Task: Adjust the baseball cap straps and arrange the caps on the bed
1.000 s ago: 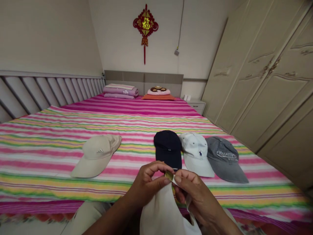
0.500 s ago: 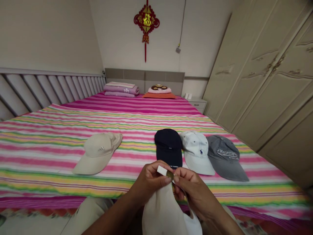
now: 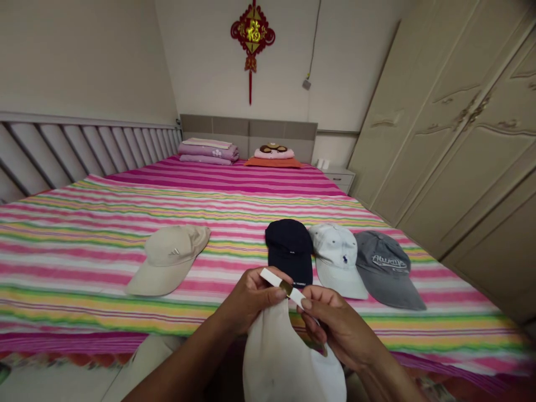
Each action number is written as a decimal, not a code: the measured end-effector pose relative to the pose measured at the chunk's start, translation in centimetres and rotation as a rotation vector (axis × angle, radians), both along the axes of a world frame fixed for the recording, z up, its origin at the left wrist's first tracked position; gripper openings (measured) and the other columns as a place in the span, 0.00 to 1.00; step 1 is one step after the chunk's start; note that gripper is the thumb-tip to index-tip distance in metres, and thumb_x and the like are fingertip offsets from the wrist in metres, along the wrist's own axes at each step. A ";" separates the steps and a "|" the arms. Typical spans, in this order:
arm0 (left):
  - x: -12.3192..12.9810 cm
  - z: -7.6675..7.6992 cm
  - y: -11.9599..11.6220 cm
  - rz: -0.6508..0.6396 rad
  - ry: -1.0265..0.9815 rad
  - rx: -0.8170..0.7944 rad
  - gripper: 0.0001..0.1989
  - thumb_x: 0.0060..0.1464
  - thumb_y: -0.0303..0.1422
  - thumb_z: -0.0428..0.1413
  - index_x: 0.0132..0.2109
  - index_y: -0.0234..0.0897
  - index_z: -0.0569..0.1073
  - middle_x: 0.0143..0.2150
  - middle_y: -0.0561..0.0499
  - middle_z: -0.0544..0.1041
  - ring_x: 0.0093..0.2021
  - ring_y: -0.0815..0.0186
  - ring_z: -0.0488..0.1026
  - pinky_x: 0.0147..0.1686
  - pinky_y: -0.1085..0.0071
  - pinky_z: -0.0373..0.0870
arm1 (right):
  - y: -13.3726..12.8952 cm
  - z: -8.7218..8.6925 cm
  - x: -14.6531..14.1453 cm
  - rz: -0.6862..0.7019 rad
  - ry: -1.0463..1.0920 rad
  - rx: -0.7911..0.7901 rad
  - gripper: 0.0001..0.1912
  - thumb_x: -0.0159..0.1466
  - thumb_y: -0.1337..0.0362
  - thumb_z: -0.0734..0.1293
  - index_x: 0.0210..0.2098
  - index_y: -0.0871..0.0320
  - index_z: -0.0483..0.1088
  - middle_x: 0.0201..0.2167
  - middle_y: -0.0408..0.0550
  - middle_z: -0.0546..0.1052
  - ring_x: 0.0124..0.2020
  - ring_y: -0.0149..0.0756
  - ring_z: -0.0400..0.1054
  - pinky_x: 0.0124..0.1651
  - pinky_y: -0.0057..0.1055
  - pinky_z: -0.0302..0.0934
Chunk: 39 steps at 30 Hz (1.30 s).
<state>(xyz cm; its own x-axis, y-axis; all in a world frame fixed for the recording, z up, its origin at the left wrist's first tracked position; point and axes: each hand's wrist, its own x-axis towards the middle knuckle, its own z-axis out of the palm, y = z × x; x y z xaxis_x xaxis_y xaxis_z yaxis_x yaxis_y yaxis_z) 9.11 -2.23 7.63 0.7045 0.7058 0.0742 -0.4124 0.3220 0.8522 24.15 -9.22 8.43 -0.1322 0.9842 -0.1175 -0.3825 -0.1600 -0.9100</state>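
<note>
A white cap (image 3: 276, 357) hangs below both hands, its back opening facing up. My left hand (image 3: 262, 291) pinches the cap's strap beside a brass-coloured buckle (image 3: 286, 288), and the strap's free end sticks out to the left. Just right of the buckle, my right hand (image 3: 329, 315) grips the white strap (image 3: 297, 297) between thumb and fingers. Beyond the hands lie a navy cap (image 3: 288, 248), a pale cap with a small dark logo (image 3: 337, 259) and a grey cap with lettering (image 3: 387, 268), side by side. A beige cap (image 3: 167, 259) rests apart on the left.
The striped bedspread (image 3: 234, 223) lies under the caps. Folded purple bedding (image 3: 207, 152) and an orange and pink stack (image 3: 273, 159) are near the headboard (image 3: 285, 133). A railing (image 3: 104, 151) runs along the left; a wardrobe (image 3: 452, 128) stands right.
My hands have moved slightly apart. More of the strap shows between the buckle and my right hand, and my left hand and the buckle have shifted up and left.
</note>
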 end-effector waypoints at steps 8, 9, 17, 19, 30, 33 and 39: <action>-0.2 0.1 0.2 0.055 0.062 0.208 0.11 0.38 0.28 0.62 0.34 0.33 0.75 0.30 0.50 0.71 0.29 0.71 0.67 0.28 0.76 0.61 | 0.3 0.7 -0.4 0.020 0.008 -0.030 0.11 0.52 0.61 0.67 0.19 0.60 0.64 0.05 0.32 0.57 0.07 0.18 0.40 0.11 0.19 0.38; -0.2 0.0 0.2 0.059 0.072 0.221 0.11 0.37 0.28 0.63 0.34 0.33 0.75 0.30 0.50 0.71 0.29 0.71 0.67 0.28 0.76 0.61 | 0.3 0.7 -0.4 0.025 0.013 -0.039 0.11 0.51 0.62 0.67 0.19 0.60 0.64 0.05 0.32 0.56 0.07 0.18 0.39 0.11 0.19 0.39; -0.7 0.2 0.3 -0.103 0.122 0.040 0.19 0.39 0.40 0.61 0.37 0.32 0.74 0.28 0.48 0.73 0.26 0.70 0.67 0.27 0.73 0.62 | 0.5 0.6 -0.5 -0.009 -0.008 -0.051 0.10 0.50 0.62 0.67 0.18 0.60 0.63 0.05 0.31 0.56 0.07 0.18 0.39 0.10 0.18 0.39; -1.0 0.6 0.8 -0.150 0.089 -0.022 0.25 0.41 0.49 0.57 0.38 0.30 0.75 0.32 0.44 0.74 0.30 0.66 0.69 0.30 0.72 0.63 | 0.5 0.6 -0.5 -0.016 -0.020 -0.053 0.10 0.50 0.62 0.67 0.18 0.59 0.62 0.05 0.31 0.56 0.07 0.17 0.39 0.11 0.18 0.39; -1.2 0.4 3.2 -0.328 0.405 -0.207 0.11 0.41 0.36 0.61 0.26 0.29 0.74 0.23 0.51 0.73 0.25 0.72 0.67 0.30 0.75 0.62 | 0.6 0.5 -0.4 -0.005 -0.149 -0.049 0.13 0.49 0.60 0.67 0.18 0.60 0.62 0.06 0.32 0.57 0.09 0.18 0.41 0.12 0.19 0.36; -1.1 0.0 3.0 -0.379 0.364 -0.234 0.13 0.38 0.36 0.63 0.23 0.29 0.72 0.19 0.53 0.69 0.19 0.75 0.64 0.25 0.76 0.61 | 0.7 0.3 -0.2 0.002 -0.139 -0.049 0.12 0.49 0.60 0.67 0.18 0.60 0.62 0.06 0.32 0.57 0.09 0.18 0.41 0.12 0.19 0.37; -1.1 -0.4 2.4 -0.341 0.292 -0.169 0.14 0.37 0.36 0.63 0.25 0.27 0.72 0.19 0.53 0.68 0.18 0.76 0.61 0.21 0.77 0.57 | 0.9 -0.1 -0.1 0.007 -0.036 -0.074 0.12 0.49 0.61 0.68 0.18 0.59 0.61 0.05 0.31 0.55 0.08 0.18 0.39 0.11 0.18 0.39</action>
